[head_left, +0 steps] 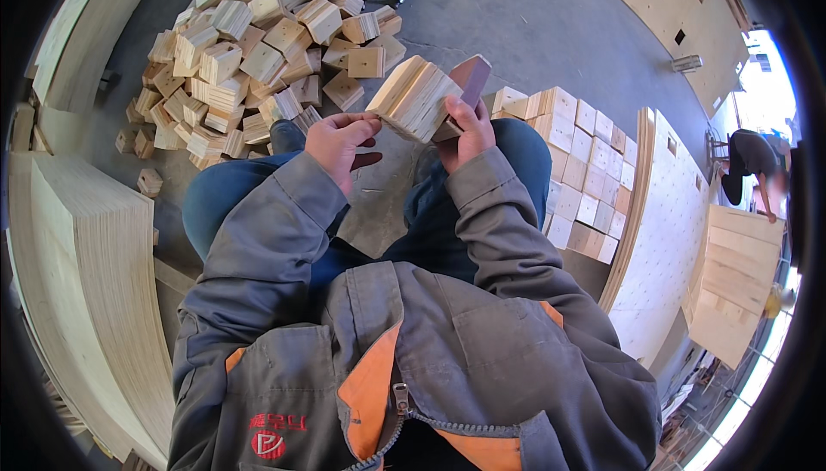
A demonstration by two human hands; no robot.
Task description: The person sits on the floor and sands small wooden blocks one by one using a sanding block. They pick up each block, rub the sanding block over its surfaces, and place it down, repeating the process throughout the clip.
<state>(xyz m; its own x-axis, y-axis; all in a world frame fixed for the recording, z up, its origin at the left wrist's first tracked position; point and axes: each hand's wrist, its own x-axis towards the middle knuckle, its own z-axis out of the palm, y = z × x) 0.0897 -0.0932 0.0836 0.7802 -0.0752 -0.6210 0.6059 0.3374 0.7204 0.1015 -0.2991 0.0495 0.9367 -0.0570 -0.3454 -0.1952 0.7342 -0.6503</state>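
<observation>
gripping wood block [415, 98], right hand [465, 134] possibly hiding second piece behind.

The pale square layered-plywood block [415, 98] looks raw and matt. The grey concrete floor [551, 24] is rough, the grey-and-orange jacket [413, 333] cloth.

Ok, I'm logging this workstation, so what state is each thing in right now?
Left hand: open, fingers curled, beside the block.
Right hand: gripping the block.
Plywood block: held up, tilted, layered edge showing.
Loose block pile: jumbled on the floor.
Stacked blocks: neatly stacked in rows.
Plywood sheets: stacked flat at the left.
</observation>
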